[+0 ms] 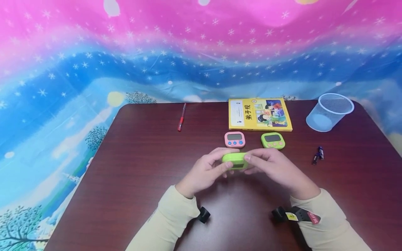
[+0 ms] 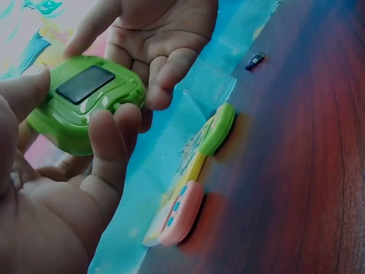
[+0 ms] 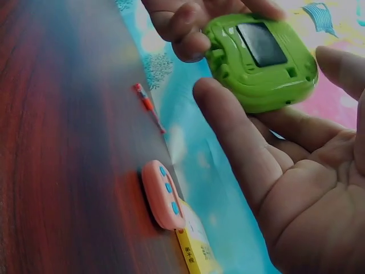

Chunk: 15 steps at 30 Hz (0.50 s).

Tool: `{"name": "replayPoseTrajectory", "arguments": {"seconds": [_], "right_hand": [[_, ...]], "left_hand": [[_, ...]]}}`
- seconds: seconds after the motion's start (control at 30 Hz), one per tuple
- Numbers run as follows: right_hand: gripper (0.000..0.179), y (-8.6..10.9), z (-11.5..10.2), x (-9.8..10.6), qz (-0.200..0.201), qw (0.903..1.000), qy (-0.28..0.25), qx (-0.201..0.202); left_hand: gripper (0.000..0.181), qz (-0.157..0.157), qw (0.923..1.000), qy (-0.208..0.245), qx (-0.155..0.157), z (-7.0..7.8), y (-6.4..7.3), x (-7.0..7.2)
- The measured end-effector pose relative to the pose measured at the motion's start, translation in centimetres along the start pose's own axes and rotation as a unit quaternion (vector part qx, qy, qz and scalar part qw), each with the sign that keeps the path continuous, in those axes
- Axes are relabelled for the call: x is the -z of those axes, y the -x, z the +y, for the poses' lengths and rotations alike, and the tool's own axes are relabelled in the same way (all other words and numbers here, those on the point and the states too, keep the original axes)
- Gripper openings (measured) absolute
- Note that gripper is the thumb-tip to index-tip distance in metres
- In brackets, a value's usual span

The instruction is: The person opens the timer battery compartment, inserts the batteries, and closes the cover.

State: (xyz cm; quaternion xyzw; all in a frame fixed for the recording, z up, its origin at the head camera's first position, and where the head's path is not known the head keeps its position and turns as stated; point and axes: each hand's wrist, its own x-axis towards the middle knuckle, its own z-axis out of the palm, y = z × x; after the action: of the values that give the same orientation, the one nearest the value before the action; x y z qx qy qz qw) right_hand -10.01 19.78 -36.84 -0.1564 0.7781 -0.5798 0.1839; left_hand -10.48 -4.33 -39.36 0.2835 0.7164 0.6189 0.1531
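Observation:
A green digital timer is held between both hands above the table, its back facing the wrist cameras. My left hand grips its left end, thumb on the near side and fingers curled beneath. At the other end, my right hand pinches the timer between thumb and fingers; its index finger extends along the lower edge in the right wrist view. A dark rectangular patch and moulded ridges show on the timer's back. Just beyond the hands lie a pink timer and another green timer.
Two small dark batteries lie right of the hands. Behind the timers is a yellow book. A white mesh basket leans at the back right, and a red pen lies at the back left. Patterned cloth hangs behind the table.

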Motion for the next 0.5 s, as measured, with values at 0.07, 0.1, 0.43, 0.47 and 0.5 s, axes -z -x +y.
{"name": "replayPoseTrajectory", "arguments": {"seconds": [0.07, 0.1, 0.43, 0.47, 0.5], "right_hand": [[0.037, 0.0, 0.1, 0.2, -0.012, 0.9999, -0.003, 0.002], [0.037, 0.0, 0.1, 0.3, -0.017, 0.9998, -0.005, 0.002], [0.039, -0.2, 0.7, 1.1, -0.072, 0.9973, 0.006, -0.013], [0.039, -0.2, 0.8, 1.2, -0.077, 0.9967, 0.02, -0.013], [0.039, -0.2, 0.9, 1.3, -0.083, 0.9959, 0.033, -0.013]], "left_hand": [[0.039, -0.009, 0.9995, -0.022, -0.021, -0.1, 0.0, 0.0], [0.039, -0.013, 0.9988, -0.033, -0.032, -0.2, 0.1, 0.0], [0.037, -0.041, 0.9907, -0.1, -0.084, -0.1, 0.3, -0.1], [0.037, -0.049, 0.9898, -0.105, -0.083, 0.0, 0.3, -0.1], [0.037, -0.057, 0.9883, -0.112, -0.087, 0.0, 0.3, -0.1]]}}
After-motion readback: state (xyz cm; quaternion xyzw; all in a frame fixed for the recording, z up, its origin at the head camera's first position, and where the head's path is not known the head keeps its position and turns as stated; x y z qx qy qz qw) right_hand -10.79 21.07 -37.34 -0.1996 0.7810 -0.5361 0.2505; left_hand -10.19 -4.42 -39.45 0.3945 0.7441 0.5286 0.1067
